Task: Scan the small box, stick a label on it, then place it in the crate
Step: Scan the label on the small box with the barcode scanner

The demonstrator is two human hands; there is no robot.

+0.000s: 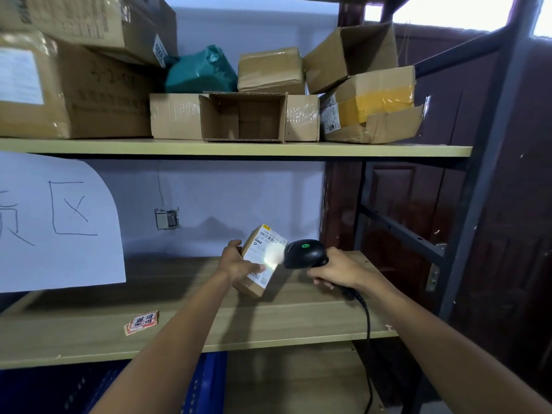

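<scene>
Scanner (pixel 304 253) in the right hand (pixel 334 271), small box (pixel 261 259) in the left hand (pixel 239 261), both held up over the lower shelf (pixel 268 318). The left grip is closed around the box, thumb on the far side, fingers across the white shipping label that faces the camera. The box is tilted, its lower corner close to the shelf board, though it's hard to say if it actually touches. The right grip is wrapped tight around the scanner's handle, with the black head pointed left at the box from just beside it. There's a bright patch of light on the label right where the scanner aims, and a green dot glows on top of the scanner. Its black cable (pixel 367 324) drops off the front edge of the shelf.

A small stack of red and white stickers (pixel 142 321) lies on the shelf board to the left, well apart from the box. Below the shelf a blue crate (pixel 206 383) shows partly behind the left forearm. The upper shelf (pixel 239 147) carries a jumble of cardboard boxes, one open toward the camera (pixel 243 118), plus a green plastic bag (pixel 200 71). A white paper sign (pixel 59 219) with handwritten characters hangs at the left.
</scene>
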